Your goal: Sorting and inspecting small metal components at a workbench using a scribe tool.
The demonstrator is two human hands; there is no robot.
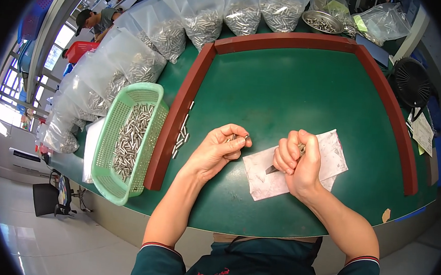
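My left hand point(218, 150) is closed, pinching a small metal pin point(246, 137) between thumb and fingertips above the green tabletop; more of the metal shows between the fingers. To its right, my right hand point(300, 161) makes a fist over a folded white cloth point(260, 184) with dark smudges. A dark, blade-like tip point(271, 169) sticks out below that fist, and something yellowish shows at the top of it. The fingers hide most of this held tool. Several loose metal pins point(181, 136) lie along the inner side of the left red rail.
A light green basket point(159, 95) of metal pins stands left of the red rail point(187, 99). Clear bags point(200, 21) of similar pieces line the back and left. Back right are a metal bowl point(323, 23) of pieces and a black fan point(411, 82). A person point(106, 21) sits far left.
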